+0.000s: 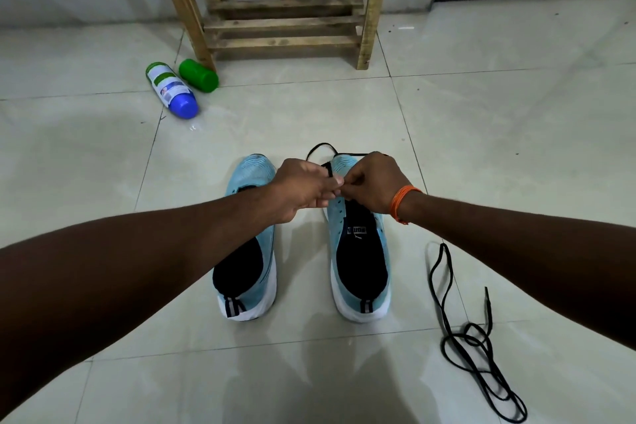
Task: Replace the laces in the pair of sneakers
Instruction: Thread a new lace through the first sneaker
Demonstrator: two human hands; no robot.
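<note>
on the tiled floor (481,113) two blue sneakers (361,268) sit side by side. over the right one's front, left hand (303,189) and right hand (373,182) pinch a black lace (321,148); a loose lace (478,348) lies rightward.

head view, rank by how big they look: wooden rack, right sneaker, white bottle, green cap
1. wooden rack, though cut off by the frame's top
2. right sneaker, nearer the camera, so real size unsure
3. white bottle
4. green cap
</note>
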